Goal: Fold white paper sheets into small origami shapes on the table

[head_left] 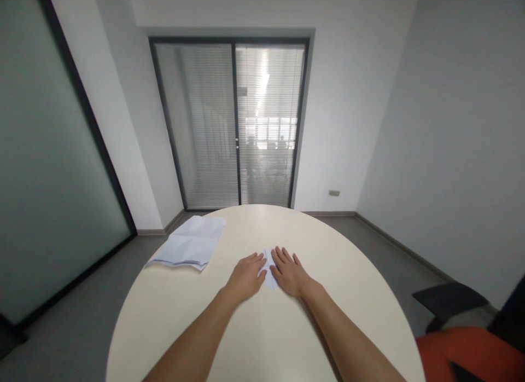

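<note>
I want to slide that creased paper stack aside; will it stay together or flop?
The paper stack looks thin and creased, so it would probably sag if lifted by one edge. Its loose sheets may fan apart when pushed, and the smooth table likely lets them slide.

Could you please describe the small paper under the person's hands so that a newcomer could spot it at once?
Start at the round cream table in front of the glass door. Near its middle, the left hand and right hand lie flat, side by side, on a small folded paper. Unlike the larger creased sheets by the table's left edge, it is small and mostly covered.
</note>
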Tool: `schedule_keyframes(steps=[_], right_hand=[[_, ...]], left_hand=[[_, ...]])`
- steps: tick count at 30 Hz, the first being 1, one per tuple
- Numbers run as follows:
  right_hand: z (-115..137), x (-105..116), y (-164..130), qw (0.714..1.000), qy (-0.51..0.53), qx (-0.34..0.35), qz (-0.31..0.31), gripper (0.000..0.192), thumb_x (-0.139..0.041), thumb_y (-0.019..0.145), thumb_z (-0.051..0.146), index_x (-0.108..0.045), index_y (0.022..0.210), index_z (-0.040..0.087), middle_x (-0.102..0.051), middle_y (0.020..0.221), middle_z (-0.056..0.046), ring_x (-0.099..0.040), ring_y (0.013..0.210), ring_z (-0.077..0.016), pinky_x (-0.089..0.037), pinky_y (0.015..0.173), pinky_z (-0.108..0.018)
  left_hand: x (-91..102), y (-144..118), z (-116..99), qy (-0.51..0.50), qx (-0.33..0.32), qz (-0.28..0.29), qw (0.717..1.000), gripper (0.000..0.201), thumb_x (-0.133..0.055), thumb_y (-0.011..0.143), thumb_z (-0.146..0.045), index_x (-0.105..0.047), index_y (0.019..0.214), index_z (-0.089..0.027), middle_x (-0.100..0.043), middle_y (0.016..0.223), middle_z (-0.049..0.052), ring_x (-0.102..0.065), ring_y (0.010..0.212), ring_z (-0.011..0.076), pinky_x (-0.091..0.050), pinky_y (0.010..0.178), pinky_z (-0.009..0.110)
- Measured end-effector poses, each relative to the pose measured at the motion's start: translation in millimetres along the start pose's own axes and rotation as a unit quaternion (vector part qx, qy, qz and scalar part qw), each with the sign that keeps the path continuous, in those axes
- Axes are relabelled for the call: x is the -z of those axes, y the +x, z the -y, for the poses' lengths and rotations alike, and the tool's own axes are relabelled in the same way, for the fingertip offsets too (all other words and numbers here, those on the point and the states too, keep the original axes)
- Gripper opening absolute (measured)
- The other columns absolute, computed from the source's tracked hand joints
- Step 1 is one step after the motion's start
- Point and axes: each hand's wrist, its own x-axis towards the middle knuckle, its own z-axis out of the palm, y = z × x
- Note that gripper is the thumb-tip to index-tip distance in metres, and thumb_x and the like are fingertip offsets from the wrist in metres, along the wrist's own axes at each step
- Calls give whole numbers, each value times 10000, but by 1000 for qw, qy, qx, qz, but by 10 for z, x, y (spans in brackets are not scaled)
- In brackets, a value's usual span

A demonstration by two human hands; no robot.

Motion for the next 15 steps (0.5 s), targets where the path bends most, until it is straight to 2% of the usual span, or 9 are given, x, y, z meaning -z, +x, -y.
schedule_keyframes(steps=[3, 5, 9, 12, 15], right_hand=[[-79, 14, 0, 1000, 1, -3, -27, 630, -258, 998, 384, -240, 1557, 93, -183, 1627, -136, -123, 1506, -329, -150, 1188, -555], [-144, 44, 4, 998, 8, 13, -62, 572, -310, 988, 338, -369, 1510, 111, -321, 1584, -142, -231, 1480, -319, -213, 1177, -519], [-218, 108, 26, 991, 44, 48, -120, 389, -422, 954, 304, -660, 1251, 221, -619, 1352, -88, -477, 1321, -262, -324, 1123, -404], [-206, 123, 45, 988, 55, -1, -147, 336, -463, 925, 311, -732, 1102, 213, -687, 1218, -100, -569, 1179, -268, -404, 1022, -368], [-181, 118, 61, 981, 60, -51, -176, 296, -524, 878, 311, -744, 1026, 179, -706, 1131, -123, -604, 1075, -279, -441, 927, -364]], left_hand=[[19, -2, -16, 3, 6, 5, 1000, 397, -465, 947, -275, -610, 1306, -189, -605, 1374, 73, -522, 1266, 253, -394, 1113, 404], [39, -1, -25, 3, 18, 10, 1000, 392, -460, 947, -272, -616, 1298, -196, -606, 1371, 71, -520, 1250, 260, -404, 1094, 408], [77, 3, -40, 4, 55, 12, 998, 368, -455, 943, -256, -630, 1264, -211, -601, 1369, 82, -517, 1231, 270, -412, 1064, 422], [95, 4, -45, 8, 61, 11, 998, 359, -447, 943, -246, -630, 1250, -203, -611, 1346, 88, -521, 1203, 269, -428, 1036, 413], [99, 2, -47, 6, 53, 13, 998, 366, -446, 942, -244, -622, 1259, -204, -613, 1336, 85, -521, 1176, 266, -437, 1020, 405]])
